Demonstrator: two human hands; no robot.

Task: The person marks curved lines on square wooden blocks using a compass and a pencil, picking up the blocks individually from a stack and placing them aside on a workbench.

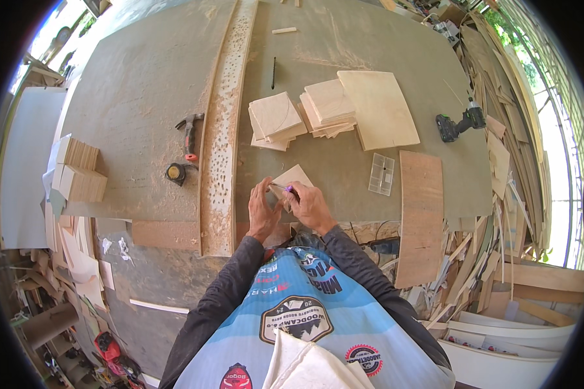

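Close to the table's near edge, both my hands are over a small square plywood piece (296, 175). My right hand (310, 206) is closed around a slim screwdriver (289, 189) with a purple handle and a thin metal shaft. The shaft points left toward the fingertips of my left hand (262, 211), which are bent together at its tip. Whatever those fingers pinch is too small to make out. Beyond my hands are two stacks of square plywood pieces, a left stack (276, 117) and a right stack (328, 104), the left with a curved pencil line on top.
A larger plywood panel (377, 110) lies beside the stacks. Rightward are a clear divided box (381, 174), a brown board (420, 214) overhanging the edge and a cordless drill (461, 121). Leftward lie a dusty, hole-marked plank (224, 129), a hammer (189, 137) and a tape measure (175, 173).
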